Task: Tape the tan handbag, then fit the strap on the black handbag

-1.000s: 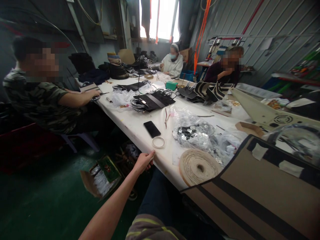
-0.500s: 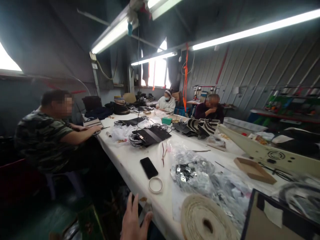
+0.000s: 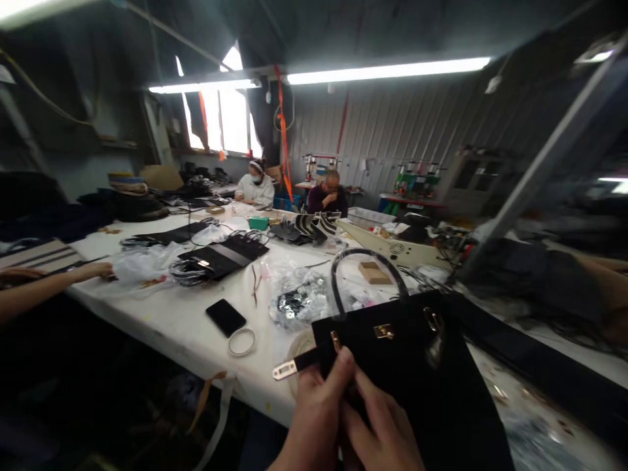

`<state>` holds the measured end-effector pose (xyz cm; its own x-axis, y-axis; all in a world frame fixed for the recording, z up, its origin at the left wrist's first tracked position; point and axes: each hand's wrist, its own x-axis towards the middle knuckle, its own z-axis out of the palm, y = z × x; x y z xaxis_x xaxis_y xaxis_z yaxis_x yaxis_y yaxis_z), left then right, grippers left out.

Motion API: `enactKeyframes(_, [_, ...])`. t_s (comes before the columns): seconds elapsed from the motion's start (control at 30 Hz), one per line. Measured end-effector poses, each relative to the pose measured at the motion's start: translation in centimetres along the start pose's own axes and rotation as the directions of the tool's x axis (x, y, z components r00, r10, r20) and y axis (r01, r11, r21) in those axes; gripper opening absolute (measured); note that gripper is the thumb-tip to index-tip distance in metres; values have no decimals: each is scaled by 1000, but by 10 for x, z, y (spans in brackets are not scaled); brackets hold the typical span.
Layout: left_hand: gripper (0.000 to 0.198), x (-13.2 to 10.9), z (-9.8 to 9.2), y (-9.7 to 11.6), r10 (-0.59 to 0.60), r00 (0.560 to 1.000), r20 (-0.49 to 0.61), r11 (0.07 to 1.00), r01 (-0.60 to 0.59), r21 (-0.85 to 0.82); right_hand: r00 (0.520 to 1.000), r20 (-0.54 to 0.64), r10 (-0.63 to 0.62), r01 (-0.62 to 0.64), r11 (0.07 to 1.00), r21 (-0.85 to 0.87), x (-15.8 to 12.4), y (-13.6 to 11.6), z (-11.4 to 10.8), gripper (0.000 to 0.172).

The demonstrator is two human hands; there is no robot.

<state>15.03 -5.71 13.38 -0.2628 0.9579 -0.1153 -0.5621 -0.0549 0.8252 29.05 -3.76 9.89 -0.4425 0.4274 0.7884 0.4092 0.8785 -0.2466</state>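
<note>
A black handbag [image 3: 422,379] with a looped handle [image 3: 366,254] stands tilted at the front right. Its face carries gold hardware [image 3: 383,331] in the middle and a gold loop [image 3: 432,319] to the right. My left hand [image 3: 314,412] is closed around a black strap [image 3: 308,358] at the bag's left side. From the strap's free end a gold metal plate [image 3: 285,370] sticks out to the left. Close beside it, my right hand [image 3: 380,418] has its fingers curled against the bag's front; they partly hide what they grip.
A phone [image 3: 226,317] and a white ring [image 3: 242,341] lie on the white-covered table [image 3: 171,327]. Plastic bags of metal parts [image 3: 299,297] and more black bag pieces [image 3: 226,258] lie beyond. A co-worker's arm [image 3: 63,281] reaches in from the left; two people sit at the back.
The view has swung right. One raised, spread hand was in sight before; now both hands are on the black handbag, which has come into view.
</note>
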Motion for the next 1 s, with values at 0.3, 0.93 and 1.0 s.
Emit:
enactKeyframes(0.3, [59, 36, -29, 0, 69, 996, -64, 997, -67, 36, 974, -120, 190, -203, 973, -108, -10, 27, -9, 42])
enactKeyframes(0.93, [38, 44, -122, -79, 287, 938, -194, 509, 22, 860, 578, 315, 753, -816, 536, 216, -90, 113, 47, 87])
enactKeyframes(1.0, [41, 42, -118, -85, 338, 921, -194, 440, 28, 898, 580, 325, 747, -814, 546, 198, -88, 118, 43, 86])
